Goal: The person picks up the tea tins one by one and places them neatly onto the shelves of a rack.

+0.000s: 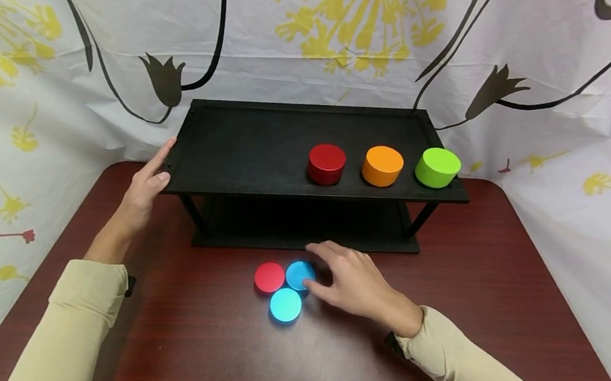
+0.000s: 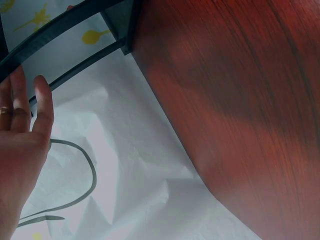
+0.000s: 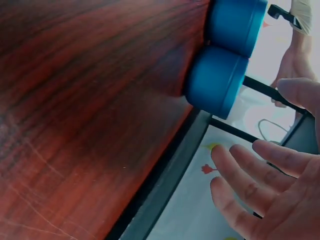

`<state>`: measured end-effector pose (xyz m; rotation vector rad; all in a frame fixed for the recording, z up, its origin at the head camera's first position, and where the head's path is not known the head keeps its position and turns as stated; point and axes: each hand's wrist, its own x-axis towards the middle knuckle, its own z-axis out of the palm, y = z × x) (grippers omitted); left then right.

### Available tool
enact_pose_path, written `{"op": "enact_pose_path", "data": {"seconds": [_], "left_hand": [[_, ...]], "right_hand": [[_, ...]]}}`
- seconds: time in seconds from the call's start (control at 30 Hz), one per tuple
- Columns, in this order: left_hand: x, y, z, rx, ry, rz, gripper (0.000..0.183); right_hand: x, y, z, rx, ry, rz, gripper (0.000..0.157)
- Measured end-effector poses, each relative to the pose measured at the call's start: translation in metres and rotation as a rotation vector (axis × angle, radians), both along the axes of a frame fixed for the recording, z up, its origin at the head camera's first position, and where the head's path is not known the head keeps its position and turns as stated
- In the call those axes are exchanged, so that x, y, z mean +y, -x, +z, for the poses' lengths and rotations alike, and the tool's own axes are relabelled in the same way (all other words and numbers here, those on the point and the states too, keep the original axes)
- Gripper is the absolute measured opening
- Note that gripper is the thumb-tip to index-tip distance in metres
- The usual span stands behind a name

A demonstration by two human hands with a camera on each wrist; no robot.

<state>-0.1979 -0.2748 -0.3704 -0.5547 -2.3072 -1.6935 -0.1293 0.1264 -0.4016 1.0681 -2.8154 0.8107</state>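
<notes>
My left hand (image 1: 139, 196) rests at the left edge of a two-tier black shelf (image 1: 244, 147), its fingers extended along the edge. In the left wrist view, the fingers reach up to the shelf's dark frame. My right hand (image 1: 356, 283) hovers beside a blue round tin (image 1: 299, 274), thumb and fingers spread around its right side. From the right wrist view, the fingers stand apart from the nearer blue tin (image 3: 215, 82) and grip nothing. Touching or nearly touching that tin are a red tin (image 1: 268, 278) and a light blue tin (image 1: 285, 305), all upright on the table.
Along the right half of the shelf's top stand a dark red tin (image 1: 326, 165), an orange tin (image 1: 382, 166) and a green tin (image 1: 438, 167). The shelf stands on a reddish-brown wooden table (image 1: 207, 338). White patterned cloth (image 1: 314, 77) hangs behind and at both sides.
</notes>
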Motion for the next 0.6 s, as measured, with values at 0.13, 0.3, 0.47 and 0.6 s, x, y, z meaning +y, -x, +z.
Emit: {"op": "enact_pose_path", "data": {"seconds": [0.13,0.3,0.47,0.6], "left_hand": [[0.001,0.001,0.000,0.007,-0.003,-0.003,0.062],[0.001,0.001,0.000,0.007,-0.014,-0.006,0.062],[0.001,0.001,0.001,0.007,-0.026,-0.010,0.062],[0.001,0.000,0.001,0.003,-0.012,-0.006,0.062]], "right_hand": [[0.000,0.002,-0.004,-0.008,-0.037,0.010,0.058],[-0.002,0.002,-0.009,0.006,-0.087,0.037,0.061],[-0.004,0.001,-0.011,0.009,-0.108,0.048,0.060],[-0.006,0.002,-0.014,0.004,-0.121,0.051,0.059]]}}
